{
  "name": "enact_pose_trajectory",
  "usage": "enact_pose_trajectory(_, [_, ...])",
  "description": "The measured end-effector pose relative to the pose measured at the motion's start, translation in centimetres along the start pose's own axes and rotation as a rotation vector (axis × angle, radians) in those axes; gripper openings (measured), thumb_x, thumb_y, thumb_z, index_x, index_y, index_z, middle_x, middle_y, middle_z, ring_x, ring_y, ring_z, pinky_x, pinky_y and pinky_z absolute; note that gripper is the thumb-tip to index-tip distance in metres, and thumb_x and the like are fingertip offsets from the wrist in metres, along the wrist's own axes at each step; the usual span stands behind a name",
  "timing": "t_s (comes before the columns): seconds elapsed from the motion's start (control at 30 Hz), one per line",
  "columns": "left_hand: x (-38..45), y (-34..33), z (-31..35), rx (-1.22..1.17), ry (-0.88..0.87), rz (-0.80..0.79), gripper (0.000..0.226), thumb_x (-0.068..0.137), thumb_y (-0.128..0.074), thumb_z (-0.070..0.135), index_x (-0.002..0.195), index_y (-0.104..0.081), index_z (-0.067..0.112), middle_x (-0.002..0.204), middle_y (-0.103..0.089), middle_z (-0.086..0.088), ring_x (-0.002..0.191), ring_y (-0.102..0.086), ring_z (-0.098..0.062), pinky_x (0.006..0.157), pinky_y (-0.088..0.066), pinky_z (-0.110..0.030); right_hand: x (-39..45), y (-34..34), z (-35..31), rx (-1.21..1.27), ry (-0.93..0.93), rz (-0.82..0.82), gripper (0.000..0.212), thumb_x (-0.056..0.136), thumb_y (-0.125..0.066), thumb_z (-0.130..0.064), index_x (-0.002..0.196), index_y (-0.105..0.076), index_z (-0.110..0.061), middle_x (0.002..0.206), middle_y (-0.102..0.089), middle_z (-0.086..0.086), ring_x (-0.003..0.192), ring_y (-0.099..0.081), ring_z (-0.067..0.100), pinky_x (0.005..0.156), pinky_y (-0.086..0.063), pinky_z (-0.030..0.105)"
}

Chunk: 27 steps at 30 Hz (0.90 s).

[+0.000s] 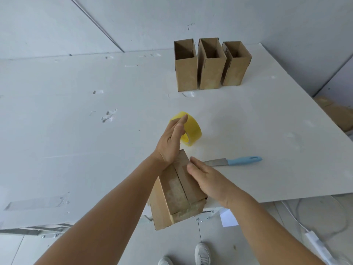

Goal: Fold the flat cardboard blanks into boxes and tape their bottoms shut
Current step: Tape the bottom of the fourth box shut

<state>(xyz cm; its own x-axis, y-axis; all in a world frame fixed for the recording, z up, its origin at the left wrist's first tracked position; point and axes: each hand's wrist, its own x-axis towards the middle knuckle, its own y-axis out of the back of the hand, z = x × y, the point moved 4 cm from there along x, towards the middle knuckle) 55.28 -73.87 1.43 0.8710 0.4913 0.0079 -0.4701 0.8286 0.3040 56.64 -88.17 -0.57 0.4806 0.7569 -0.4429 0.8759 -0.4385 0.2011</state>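
Note:
A brown cardboard box [175,197] lies bottom-up at the table's near edge, clear tape running along its closed flaps and down its near end. My left hand [172,140] has straight fingers, its heel pressing on the far left corner of the box. My right hand [206,178] lies flat on the right flap, fingers straight. A yellow tape roll [193,131] stands on the table just beyond the box, partly hidden behind my left fingers.
Three folded open-topped boxes [210,66] stand in a row at the back right of the white table [76,131]. A blue-handled knife [235,161] lies right of the box. More cardboard [336,113] sits off the table's right edge. My shoes [202,253] show below.

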Motion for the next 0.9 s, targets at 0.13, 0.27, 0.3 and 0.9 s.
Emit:
enact_pose_trajectory(0.13, [-0.2,1.0,1.0,-0.12,0.063,0.051,0.058,0.087,-0.026,0.055,0.134,-0.051,0.031,0.121,-0.053,0.011,0.105,-0.054,-0.002,0.084,-0.046,-0.026,-0.4,-1.4,-0.4,0.048,0.075,0.024,0.064,0.096,-0.049,-0.03,0.148,-0.013,-0.042,0.132,-0.048,-0.022,0.115,-0.049,-0.006,0.099,-0.042,0.021])
enact_pose_trajectory(0.27, [-0.6,3.5,2.8,-0.139,0.014,0.139,0.056,0.089,-0.025,0.055,0.131,-0.053,0.033,0.12,-0.054,0.013,0.108,-0.055,-0.005,0.087,-0.046,-0.027,0.7,-0.9,-0.5,0.101,0.103,0.164,0.059,0.096,-0.05,-0.026,0.145,-0.021,-0.043,0.118,-0.051,-0.029,0.109,-0.052,-0.006,0.091,-0.045,0.018])
enact_pose_trajectory(0.3, [-0.8,4.1,3.2,-0.122,-0.018,0.149,0.055,0.091,-0.022,0.05,0.134,-0.052,0.033,0.125,-0.052,0.014,0.107,-0.054,-0.003,0.086,-0.045,-0.025,1.2,-0.6,-0.7,0.117,0.108,0.205,0.06,0.095,-0.05,-0.027,0.147,-0.022,-0.039,0.122,-0.052,-0.025,0.111,-0.053,-0.001,0.094,-0.046,0.023])
enact_pose_trajectory(0.9, [-3.5,7.5,7.1,-0.344,-0.179,-0.012,0.057,0.089,-0.024,0.057,0.119,-0.064,0.029,0.129,-0.057,0.002,0.103,-0.052,-0.017,0.089,-0.045,-0.036,6.2,5.2,-7.7,0.291,0.219,0.276,0.038,0.099,-0.036,-0.043,0.132,-0.049,-0.029,0.13,-0.053,-0.015,0.126,-0.046,0.007,0.103,-0.036,0.029])
